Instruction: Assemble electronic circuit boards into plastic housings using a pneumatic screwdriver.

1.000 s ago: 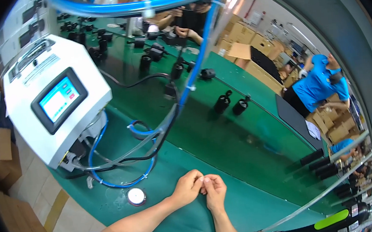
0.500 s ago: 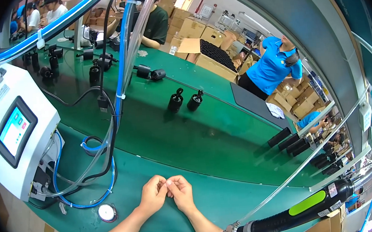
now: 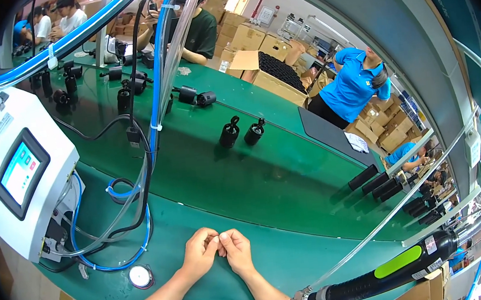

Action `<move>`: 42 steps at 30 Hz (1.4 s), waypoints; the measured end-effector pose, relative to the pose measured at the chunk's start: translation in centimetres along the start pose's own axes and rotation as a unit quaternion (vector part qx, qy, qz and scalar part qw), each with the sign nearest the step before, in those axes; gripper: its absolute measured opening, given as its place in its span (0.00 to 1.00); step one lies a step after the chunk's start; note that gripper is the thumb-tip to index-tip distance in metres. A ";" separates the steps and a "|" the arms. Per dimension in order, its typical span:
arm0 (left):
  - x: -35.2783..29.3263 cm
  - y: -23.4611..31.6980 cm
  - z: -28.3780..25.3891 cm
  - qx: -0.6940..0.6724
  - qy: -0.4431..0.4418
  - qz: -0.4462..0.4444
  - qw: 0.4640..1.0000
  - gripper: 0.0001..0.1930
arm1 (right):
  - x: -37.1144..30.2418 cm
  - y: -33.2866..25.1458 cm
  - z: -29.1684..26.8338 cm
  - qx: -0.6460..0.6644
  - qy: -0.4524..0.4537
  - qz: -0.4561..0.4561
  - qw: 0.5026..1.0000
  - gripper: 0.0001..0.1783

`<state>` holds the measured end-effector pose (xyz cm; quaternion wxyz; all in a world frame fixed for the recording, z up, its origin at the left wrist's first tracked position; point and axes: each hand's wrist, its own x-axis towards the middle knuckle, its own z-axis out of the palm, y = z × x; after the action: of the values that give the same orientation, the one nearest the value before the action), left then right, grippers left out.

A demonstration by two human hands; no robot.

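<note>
Tiny part (image 3: 220,245), mostly hidden, pinched between fingertips above green table (image 3: 292,191).

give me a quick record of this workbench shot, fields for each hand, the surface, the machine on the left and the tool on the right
left hand: fingertips pinched against the right hand's, anything held too small to tell
right hand: meets the left above the mat
surface: green bench mat
machine: white box with touchscreen, blue and black hoses attached
tool: black and green hanging driver
nearby: small round white object; two black parts
</note>
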<state>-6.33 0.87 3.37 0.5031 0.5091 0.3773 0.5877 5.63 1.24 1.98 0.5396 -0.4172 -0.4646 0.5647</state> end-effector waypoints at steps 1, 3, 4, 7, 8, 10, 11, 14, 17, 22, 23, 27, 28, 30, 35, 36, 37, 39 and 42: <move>0.0 0.0 0.0 0.002 0.001 0.004 1.000 0.01 | 0.0 0.0 0.0 -0.006 -0.002 0.003 1.000 0.09; 0.0 -0.1 -0.1 0.005 0.002 0.007 1.000 0.01 | 0.0 0.0 0.0 -0.012 -0.004 0.006 1.000 0.10; -0.1 -0.4 -0.1 0.019 0.000 0.011 1.000 0.01 | 0.0 0.0 -0.1 -0.016 -0.002 0.008 1.000 0.10; -0.1 -1.1 -0.3 0.060 -0.008 0.023 0.998 0.02 | 0.0 0.0 -0.1 -0.028 0.001 0.014 0.999 0.11; -0.1 -1.1 -0.3 0.060 -0.008 0.023 0.998 0.02 | 0.0 0.0 -0.1 -0.029 0.001 0.015 0.999 0.11; -0.2 -1.0 -0.2 0.073 -0.003 0.033 0.997 0.01 | -0.1 0.0 -0.1 -0.032 -0.002 0.017 0.999 0.10; -0.2 -0.9 -0.2 0.080 0.000 0.039 0.996 0.01 | -0.1 0.0 -0.2 -0.033 -0.004 0.018 0.999 0.09; -0.2 -1.0 -0.2 0.091 0.006 0.041 0.995 0.01 | -0.1 -0.1 0.1 -0.024 -0.004 0.013 1.000 0.08; -0.1 -1.3 -0.3 0.105 0.015 0.028 0.994 0.02 | -0.2 -0.3 0.5 0.009 0.001 -0.005 1.000 0.07; -0.1 -0.5 -0.4 0.092 0.008 0.009 0.996 0.04 | -0.3 -0.5 0.4 0.001 -0.021 -0.013 1.000 0.06; -0.1 -0.6 -0.4 0.093 0.009 0.010 0.996 0.04 | -0.3 -0.5 0.4 0.002 -0.021 -0.013 1.000 0.06; 0.0 -0.9 -0.6 0.099 -0.003 0.011 0.995 0.04 | -0.2 -0.3 0.4 0.008 -0.021 -0.005 1.000 0.07; -0.1 -0.9 -0.6 0.099 -0.003 0.011 0.995 0.04 | -0.2 -0.2 0.4 0.008 -0.021 -0.005 1.000 0.07; -0.1 -0.7 -0.5 0.095 0.002 0.004 0.995 0.05 | -0.1 -0.1 0.3 0.003 -0.019 -0.002 1.000 0.07; -0.1 -0.2 -0.3 0.081 0.014 -0.001 0.997 0.05 | -0.1 -0.1 0.2 0.000 -0.015 -0.001 1.000 0.06; -0.1 -0.1 -0.2 0.076 0.017 0.000 0.997 0.04 | -0.1 -0.2 0.2 0.000 -0.014 -0.002 1.000 0.06; 0.0 -0.1 -0.2 0.071 0.020 0.002 0.997 0.04 | -0.1 -0.2 0.2 0.001 -0.012 -0.002 1.000 0.06; 0.0 0.0 -0.2 0.062 0.017 0.000 0.998 0.04 | -0.2 -0.4 0.4 0.002 -0.012 -0.003 1.000 0.06; 0.0 0.2 -0.3 0.034 0.011 -0.006 0.999 0.05 | -0.1 -0.5 0.6 0.007 -0.012 -0.006 1.000 0.06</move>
<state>-6.64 0.80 3.46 0.4846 0.5173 0.4054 0.5772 5.22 1.08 2.57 0.5402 -0.4043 -0.4696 0.5694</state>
